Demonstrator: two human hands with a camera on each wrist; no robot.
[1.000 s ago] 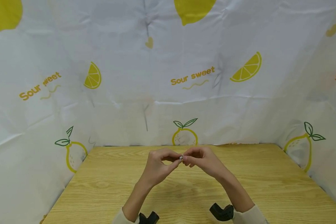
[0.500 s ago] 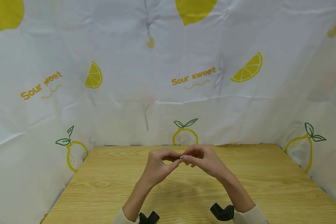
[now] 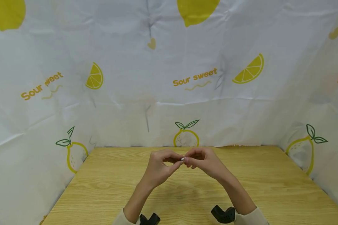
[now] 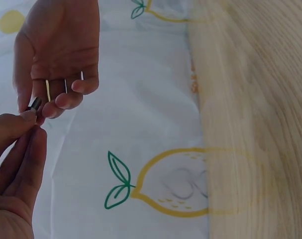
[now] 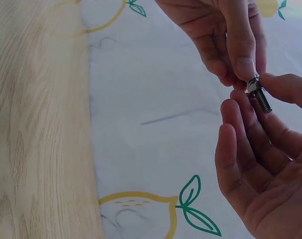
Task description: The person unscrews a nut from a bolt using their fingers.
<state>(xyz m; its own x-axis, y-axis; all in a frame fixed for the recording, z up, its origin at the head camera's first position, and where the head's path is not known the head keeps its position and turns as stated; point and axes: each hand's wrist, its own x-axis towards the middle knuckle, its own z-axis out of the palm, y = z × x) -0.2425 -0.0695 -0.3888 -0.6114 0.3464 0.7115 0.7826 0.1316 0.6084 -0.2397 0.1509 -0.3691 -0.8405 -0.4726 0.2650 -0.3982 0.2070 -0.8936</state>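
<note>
Both hands meet above the wooden table, fingertip to fingertip, over a small metal bolt. A shiny hex nut sits around the bolt near the left fingertips, and the threaded end points into the right palm. My left hand pinches the bolt's other end between thumb and fingers, hiding that end. My right hand pinches at the nut with thumb and index finger; its other fingers are loosely bent. Only a dark bit of the bolt shows in the left wrist view, beside the right fingertips.
Under the hands lies the wood-grain table. A white sheet printed with lemons hangs behind it and along both sides. A black wrist mount sticks out inward from the right forearm; another black mount is at the left cuff.
Right fingers shift slightly at the nut, rising a little and then coming down again. The left hand keeps its pinch in nearly the same spot.
</note>
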